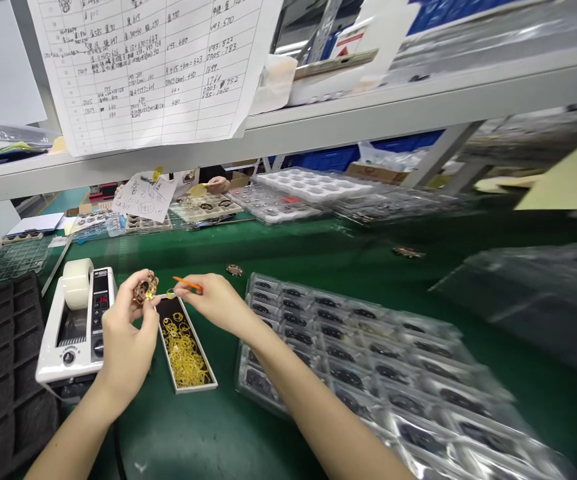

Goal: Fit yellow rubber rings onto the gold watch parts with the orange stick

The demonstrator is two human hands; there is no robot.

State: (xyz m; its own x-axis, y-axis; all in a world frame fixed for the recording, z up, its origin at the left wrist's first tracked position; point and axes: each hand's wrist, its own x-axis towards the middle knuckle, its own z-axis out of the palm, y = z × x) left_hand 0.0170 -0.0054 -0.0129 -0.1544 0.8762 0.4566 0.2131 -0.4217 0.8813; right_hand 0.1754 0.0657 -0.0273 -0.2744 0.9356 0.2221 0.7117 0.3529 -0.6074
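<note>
Watch case (142,289): looked round, rose-gold, openwork; sat above the counter (173,433).
Left hand (129,333): was raised, fingers grasping the case.
Right hand (214,301): angled leftward, fingers pinched a slim orange tool (187,284).

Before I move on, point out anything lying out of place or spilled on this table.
One metal piece lies loose on the green table near the clear trays, another farther right; outside any tray, both look misplaced. The yellow rings are jumbled but inside their box; no spill shows.
</note>
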